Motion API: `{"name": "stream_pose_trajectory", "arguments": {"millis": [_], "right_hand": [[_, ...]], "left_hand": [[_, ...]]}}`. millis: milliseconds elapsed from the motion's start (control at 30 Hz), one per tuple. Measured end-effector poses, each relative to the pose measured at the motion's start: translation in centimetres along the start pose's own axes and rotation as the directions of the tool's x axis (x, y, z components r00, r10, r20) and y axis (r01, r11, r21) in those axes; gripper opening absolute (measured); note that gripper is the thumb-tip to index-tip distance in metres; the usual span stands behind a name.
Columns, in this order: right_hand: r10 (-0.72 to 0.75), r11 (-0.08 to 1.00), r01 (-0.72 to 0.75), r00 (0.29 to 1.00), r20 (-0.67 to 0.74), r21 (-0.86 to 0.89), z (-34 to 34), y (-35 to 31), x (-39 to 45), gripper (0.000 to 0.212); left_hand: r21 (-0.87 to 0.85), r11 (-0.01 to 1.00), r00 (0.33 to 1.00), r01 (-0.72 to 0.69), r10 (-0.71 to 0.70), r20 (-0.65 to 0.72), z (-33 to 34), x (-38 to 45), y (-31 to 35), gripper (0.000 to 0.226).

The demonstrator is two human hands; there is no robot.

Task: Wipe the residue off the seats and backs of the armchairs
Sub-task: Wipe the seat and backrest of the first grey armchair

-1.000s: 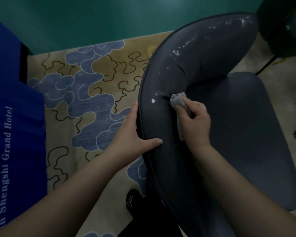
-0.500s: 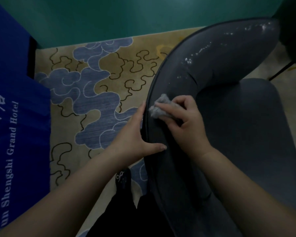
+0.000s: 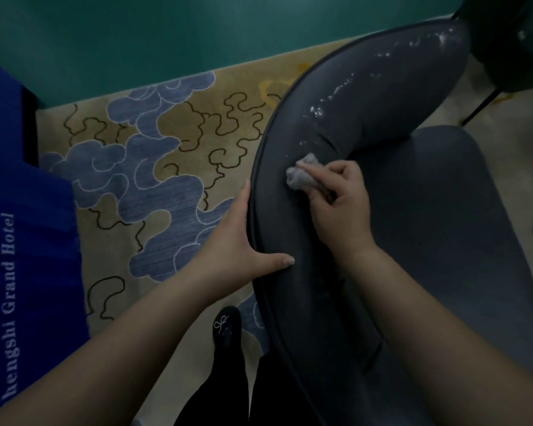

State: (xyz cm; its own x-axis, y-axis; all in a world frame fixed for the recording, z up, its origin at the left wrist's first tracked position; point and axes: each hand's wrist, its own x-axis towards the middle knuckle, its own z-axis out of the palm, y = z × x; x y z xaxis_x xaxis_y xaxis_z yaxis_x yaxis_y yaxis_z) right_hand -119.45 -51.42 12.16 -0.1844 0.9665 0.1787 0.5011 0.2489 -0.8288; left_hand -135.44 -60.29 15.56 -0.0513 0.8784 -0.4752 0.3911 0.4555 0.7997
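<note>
A dark grey armchair fills the right half of the view, its curved back (image 3: 366, 96) sweeping from lower centre to the upper right around the seat (image 3: 450, 229). White shiny residue (image 3: 345, 87) streaks the upper part of the back. My right hand (image 3: 339, 201) is closed on a crumpled grey cloth (image 3: 299, 176) and presses it against the inner face of the back, below the residue. My left hand (image 3: 237, 241) grips the outer rim of the back, thumb lying over the top edge.
A blue cloth with white hotel lettering (image 3: 19, 241) hangs at the left. Patterned beige and blue carpet (image 3: 154, 179) lies between it and the chair, below a green wall (image 3: 197, 38). My dark shoe (image 3: 226, 330) stands by the chair. Another dark chair (image 3: 514, 41) is at top right.
My right hand swept the cloth from the inner curve of the back out to its rim, then returned it a little inward. The left hand kept its hold on the rim.
</note>
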Motion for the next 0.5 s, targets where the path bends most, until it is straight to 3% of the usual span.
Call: {"name": "stream_pose_trajectory", "arguments": {"millis": [200, 333, 433, 500], "right_hand": [[-0.185, 0.982, 0.177, 0.975, 0.127, 0.069, -0.8, 0.3, -2.8, 0.036], [-0.075, 0.997, 0.075, 0.997, -0.018, -0.024, -0.1, 0.6, 0.4, 0.036], [0.177, 0.976, -0.156, 0.976, -0.131, 0.152, 0.7, 0.4, 2.8, 0.032], [0.154, 0.978, -0.137, 0.983, -0.104, 0.156, 0.8, 0.1, 2.1, 0.032]], "left_hand": [[0.002, 1.000, 1.000, -0.013, 0.013, 0.023, -0.5, 0.6, 0.4, 0.127], [-0.002, 1.000, 1.000, -0.021, 0.021, 0.020, -0.8, 1.6, 0.7, 0.126], [0.029, 0.998, 0.999, -0.048, 0.048, -0.002, -1.2, 2.6, 1.0, 0.118], [0.048, 0.997, 0.999, -0.053, 0.053, 0.004, -1.5, 3.4, 1.2, 0.116]]}}
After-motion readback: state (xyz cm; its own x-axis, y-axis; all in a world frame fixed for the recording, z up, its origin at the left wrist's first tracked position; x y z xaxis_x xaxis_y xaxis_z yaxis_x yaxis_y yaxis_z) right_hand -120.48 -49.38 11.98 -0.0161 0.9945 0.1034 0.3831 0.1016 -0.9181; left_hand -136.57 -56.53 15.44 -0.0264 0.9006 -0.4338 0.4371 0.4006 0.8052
